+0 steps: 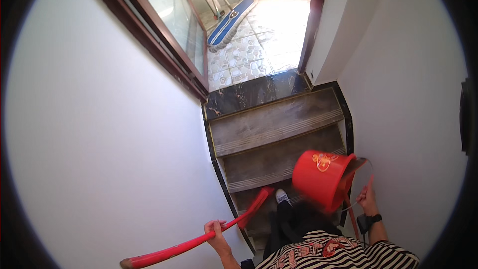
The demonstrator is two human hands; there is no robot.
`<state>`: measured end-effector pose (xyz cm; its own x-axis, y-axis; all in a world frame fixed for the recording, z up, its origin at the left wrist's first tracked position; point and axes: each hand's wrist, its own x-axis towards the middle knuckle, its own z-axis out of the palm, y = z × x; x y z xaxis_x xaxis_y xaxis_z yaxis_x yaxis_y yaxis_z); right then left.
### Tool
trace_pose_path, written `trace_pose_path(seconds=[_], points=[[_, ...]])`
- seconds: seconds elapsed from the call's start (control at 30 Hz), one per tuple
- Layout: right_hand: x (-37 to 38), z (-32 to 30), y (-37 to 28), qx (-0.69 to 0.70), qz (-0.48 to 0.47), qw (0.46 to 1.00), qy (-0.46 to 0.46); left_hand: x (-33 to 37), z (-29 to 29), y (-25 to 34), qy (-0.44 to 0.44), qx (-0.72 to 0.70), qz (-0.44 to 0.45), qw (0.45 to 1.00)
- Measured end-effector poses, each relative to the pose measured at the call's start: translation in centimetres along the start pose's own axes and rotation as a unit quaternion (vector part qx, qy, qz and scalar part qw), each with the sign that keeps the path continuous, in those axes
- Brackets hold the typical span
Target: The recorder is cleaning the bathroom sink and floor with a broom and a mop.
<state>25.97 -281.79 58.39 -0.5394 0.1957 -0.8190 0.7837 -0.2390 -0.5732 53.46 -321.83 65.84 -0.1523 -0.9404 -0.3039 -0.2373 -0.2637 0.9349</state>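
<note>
My left hand (215, 232) is closed around the shaft of a long-handled red broom (189, 244). Its flared red head, blurred, points toward the steps near my foot, and the shaft's other end reaches to the lower left. A red bucket (318, 179) with a gold and orange print hangs tipped on its side, its mouth toward the right wall. My right hand (367, 200) grips the bucket's thin wire handle. A brownish flat piece shows at the bucket's mouth, and a thin red bar runs down below it; I cannot make out what they are.
Dark grooved stairs (279, 119) lead to a black stone threshold (259, 92) and a patterned tile floor (244, 55). A blue-backed flat mop (230, 24) lies there beside a brown-framed glass door (172, 15). White walls (124, 134) close in both sides.
</note>
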Motion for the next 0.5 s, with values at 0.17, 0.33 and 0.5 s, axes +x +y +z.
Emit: trace_pose_path(seconds=[0.17,0.33,0.5], points=[[-0.3,7.0,-7.0,0.051,-0.021,0.997,-0.05,2.9,3.9,8.6,0.031,-0.008,0.094,0.995],[0.8,14.1,-13.6,0.12,0.012,0.987,-0.104,6.4,6.9,15.7,0.044,-0.002,0.095,0.994],[2.4,20.2,-16.2,0.11,0.014,0.984,-0.136,8.9,7.7,20.3,0.068,0.004,0.173,0.983]])
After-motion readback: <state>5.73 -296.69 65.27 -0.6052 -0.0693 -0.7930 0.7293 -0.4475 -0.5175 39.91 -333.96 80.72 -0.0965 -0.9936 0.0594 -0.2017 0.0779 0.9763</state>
